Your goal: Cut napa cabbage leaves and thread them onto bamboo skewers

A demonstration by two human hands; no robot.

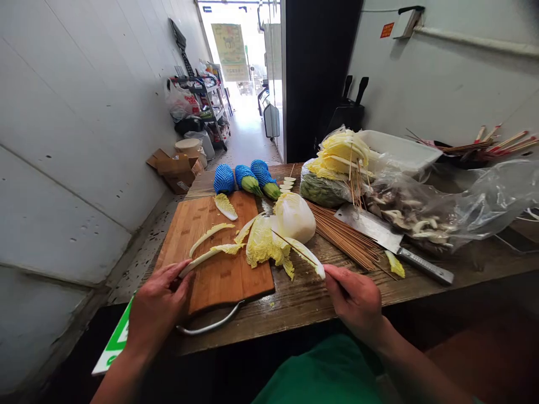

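My left hand (162, 300) pinches the white end of a napa cabbage leaf strip (210, 253), held over the wooden cutting board (236, 280). In my right hand (356, 294), thumb and fingers close on the white rib of a cabbage leaf piece (309, 257). A thin bamboo skewer (290, 244) runs along that piece; whether it pierces it I cannot tell. Loose yellow leaves (261, 241) lie between my hands, partly on the board. Behind them sits a pale cabbage head (297, 216). Other leaf pieces (226, 206) rest on the board.
Blue-netted vegetables (248, 178) line the board's far edge. Right of the cabbage lie a bundle of skewers (343, 235) and a cleaver (379, 233). Beyond are skewered leaves (343, 148), a plastic bag of mushrooms (412, 216) and a white tray (400, 148). A metal handle (210, 325) lies in front.
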